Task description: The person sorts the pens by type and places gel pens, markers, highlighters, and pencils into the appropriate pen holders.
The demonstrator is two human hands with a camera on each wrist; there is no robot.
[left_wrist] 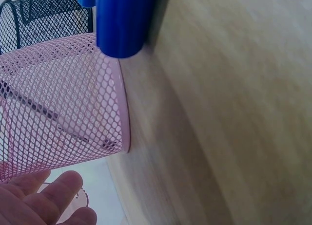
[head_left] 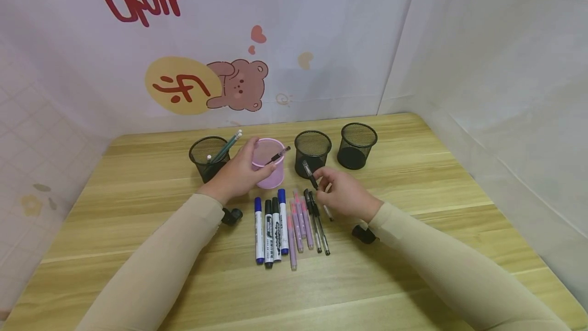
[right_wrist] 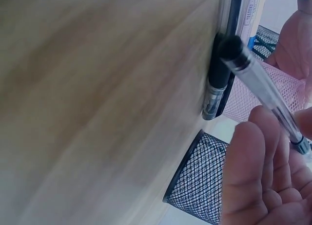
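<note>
My left hand (head_left: 239,170) holds the pink mesh pen cup (head_left: 271,180) from its left side, thumb at the front and fingers behind. One black pen (head_left: 277,156) leans inside that cup, its end above the rim. With thumb and fingertips my right hand (head_left: 345,193) pinches a clear gel pen (right_wrist: 265,86) with dark ends, tilted above the table. Below that hand, black gel pens (head_left: 317,223) lie side by side. Left of them are pink-purple slim pens (head_left: 297,226), then white markers (head_left: 259,229) with blue or black caps.
Left of the pink cup stands a black mesh cup (head_left: 198,153) with green pencils (head_left: 225,148). Two more black mesh cups stand to the right, a nearer one (head_left: 313,143) and a farther one (head_left: 357,142). A printed cloth (head_left: 340,40) hangs behind the wooden table (head_left: 367,285).
</note>
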